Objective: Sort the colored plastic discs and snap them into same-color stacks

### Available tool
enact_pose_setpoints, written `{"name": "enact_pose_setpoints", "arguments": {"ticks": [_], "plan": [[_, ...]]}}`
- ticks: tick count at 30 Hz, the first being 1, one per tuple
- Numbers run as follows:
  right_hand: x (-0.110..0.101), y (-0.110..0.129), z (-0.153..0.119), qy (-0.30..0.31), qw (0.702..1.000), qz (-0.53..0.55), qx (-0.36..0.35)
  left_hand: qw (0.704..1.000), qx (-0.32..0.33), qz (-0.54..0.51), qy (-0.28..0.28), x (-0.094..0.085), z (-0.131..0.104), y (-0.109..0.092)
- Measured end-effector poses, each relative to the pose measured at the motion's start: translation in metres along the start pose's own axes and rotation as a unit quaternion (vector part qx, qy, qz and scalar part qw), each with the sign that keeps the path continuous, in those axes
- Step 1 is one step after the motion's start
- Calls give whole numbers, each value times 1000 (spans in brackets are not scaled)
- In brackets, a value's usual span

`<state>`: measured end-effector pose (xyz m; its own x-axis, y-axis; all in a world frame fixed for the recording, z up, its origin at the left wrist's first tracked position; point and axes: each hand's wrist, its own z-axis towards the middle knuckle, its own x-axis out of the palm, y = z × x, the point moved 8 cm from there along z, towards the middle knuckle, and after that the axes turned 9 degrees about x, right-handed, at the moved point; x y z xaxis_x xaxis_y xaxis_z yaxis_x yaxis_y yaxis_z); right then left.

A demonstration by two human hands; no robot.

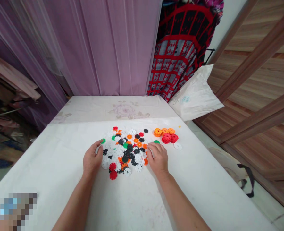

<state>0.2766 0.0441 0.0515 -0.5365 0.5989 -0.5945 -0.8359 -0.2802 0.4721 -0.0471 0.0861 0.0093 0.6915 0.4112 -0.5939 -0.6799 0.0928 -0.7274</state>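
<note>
White counter (60, 160) extends widely around piled discs (129, 149), many partly covered; left hand (92, 159) and right hand (159, 159) flank them, thumbs apart from fingers.

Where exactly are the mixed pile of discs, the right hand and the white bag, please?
Mixed pile of discs (129, 149): head view, on black discs near its middle.
Right hand (159, 158): head view, on the back of the hand.
White bag (196, 93): head view, on its side facing the camera.

Notched round discs (129, 148) lay in a loose heap on the table (57, 160).
White, black, orange, red and green, mostly flat and overlapping, they spread about midway between its left and right edges.
</note>
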Motion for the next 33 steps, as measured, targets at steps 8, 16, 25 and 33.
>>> {"name": "enact_pose_setpoints", "arguments": {"ticks": [8,16,25,33], "plan": [[73,58,14,198,980,-10,6,1000,0,-11,-7,2,-2,1],[102,60,25,280,955,-64,76,1000,-12,-2,11,2,-1,-2],[58,26,34,126,983,71,109,1000,4,2,-2,0,-1,-3],[-7,-79,26,21,980,22,194,999,-3,31,10,-2,0,-7]]}}
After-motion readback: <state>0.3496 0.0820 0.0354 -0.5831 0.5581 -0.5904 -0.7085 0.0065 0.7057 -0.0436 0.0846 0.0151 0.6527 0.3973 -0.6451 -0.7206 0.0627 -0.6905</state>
